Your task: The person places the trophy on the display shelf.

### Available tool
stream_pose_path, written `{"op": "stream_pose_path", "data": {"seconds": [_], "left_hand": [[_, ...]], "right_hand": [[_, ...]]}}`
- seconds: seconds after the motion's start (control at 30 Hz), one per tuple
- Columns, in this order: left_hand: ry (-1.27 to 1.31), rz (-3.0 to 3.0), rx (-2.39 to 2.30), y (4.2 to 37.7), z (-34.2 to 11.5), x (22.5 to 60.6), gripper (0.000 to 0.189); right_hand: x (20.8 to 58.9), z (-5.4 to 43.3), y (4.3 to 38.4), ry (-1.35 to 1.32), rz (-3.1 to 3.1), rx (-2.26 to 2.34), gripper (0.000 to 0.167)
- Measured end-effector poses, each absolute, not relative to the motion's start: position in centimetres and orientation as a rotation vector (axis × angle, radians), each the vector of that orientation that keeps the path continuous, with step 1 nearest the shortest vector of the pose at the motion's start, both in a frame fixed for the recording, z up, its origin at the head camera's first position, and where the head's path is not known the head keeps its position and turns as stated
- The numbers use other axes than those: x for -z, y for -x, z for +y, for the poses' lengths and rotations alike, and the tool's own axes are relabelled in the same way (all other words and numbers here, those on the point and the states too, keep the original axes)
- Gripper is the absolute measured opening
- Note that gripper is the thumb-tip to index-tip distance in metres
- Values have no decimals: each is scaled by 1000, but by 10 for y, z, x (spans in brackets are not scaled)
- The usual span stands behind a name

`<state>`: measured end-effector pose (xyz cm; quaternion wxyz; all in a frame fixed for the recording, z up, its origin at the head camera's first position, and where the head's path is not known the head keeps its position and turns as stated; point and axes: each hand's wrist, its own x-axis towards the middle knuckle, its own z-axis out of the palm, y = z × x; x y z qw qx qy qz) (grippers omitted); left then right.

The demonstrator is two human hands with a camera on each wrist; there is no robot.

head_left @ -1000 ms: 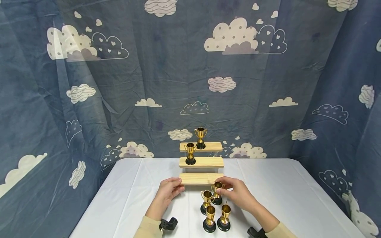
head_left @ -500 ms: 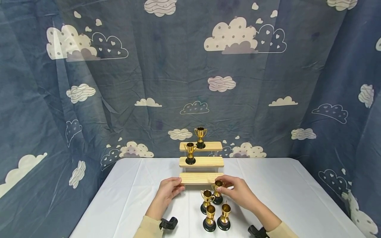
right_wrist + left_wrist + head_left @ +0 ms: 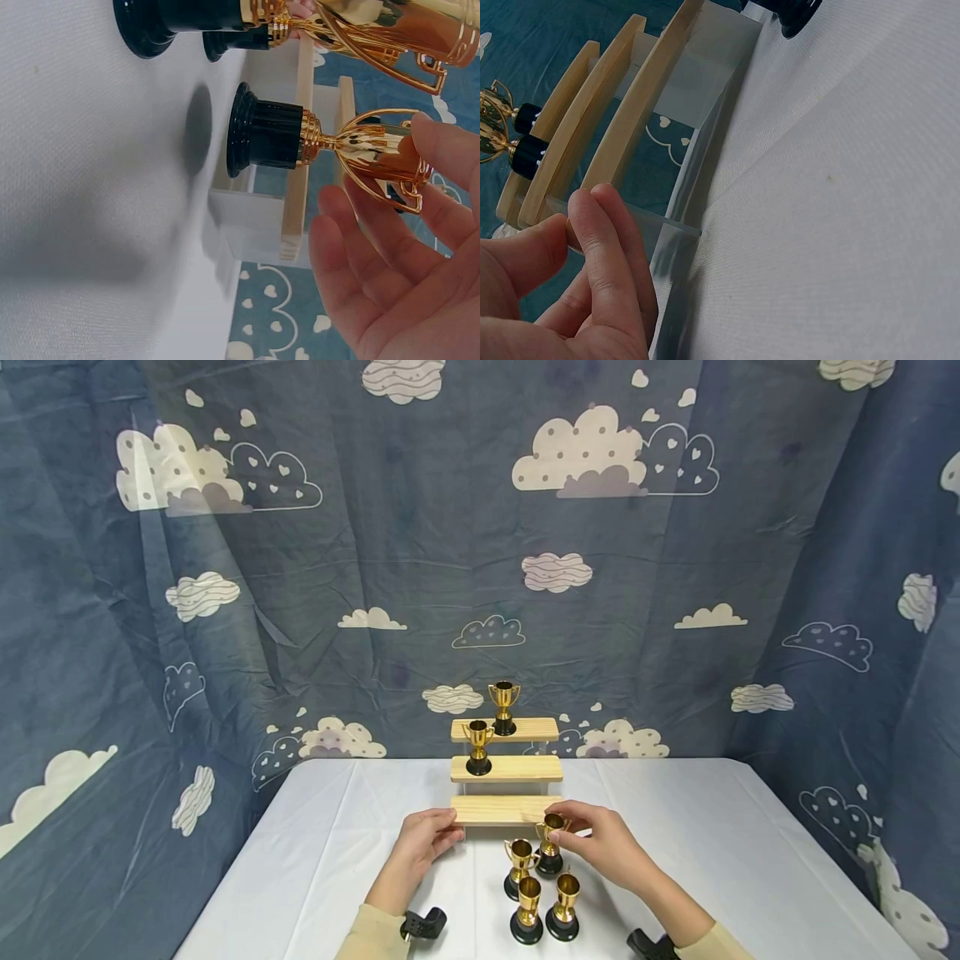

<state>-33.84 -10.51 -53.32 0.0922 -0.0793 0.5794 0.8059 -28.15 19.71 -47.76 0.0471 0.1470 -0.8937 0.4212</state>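
Note:
My left hand (image 3: 423, 843) pinches the left end of the lowest wooden board (image 3: 630, 120) of a three-tier display stand, thumb and fingers at its corner. Near the board's right end, my right hand (image 3: 600, 843) holds a small gold trophy cup (image 3: 274, 135) by its bowl between thumb and fingers. The cup has two handles and a round black base; that base hangs just off the white cloth, its shadow apart from it. One trophy (image 3: 504, 706) stands on the top tier, left of the middle tier's right half. Another trophy (image 3: 478, 747) stands at the middle tier's left.
Three more trophies stand on the white table (image 3: 300, 877) in front of the stand: one trophy (image 3: 519, 868) close to the held one, another trophy (image 3: 527, 910) and a third trophy (image 3: 564, 907) nearer the front. A blue cloud-patterned curtain (image 3: 420, 560) hangs behind and at the sides.
The trophy in my right hand has shifted slightly to the right and up. My left hand stays on the board's end. The standing trophies keep their places.

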Motion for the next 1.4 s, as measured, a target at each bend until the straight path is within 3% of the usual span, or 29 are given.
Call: {"op": "stream_pose_path", "data": {"seconds": [0.77, 1.4], "left_hand": [[231, 1704, -2404, 338, -107, 537, 28], [232, 1700, -2395, 340, -106, 535, 30]], "right_hand": [[464, 200, 277, -456, -2678, -1277, 40], [448, 194, 274, -435, -2635, -1321, 35]]}}
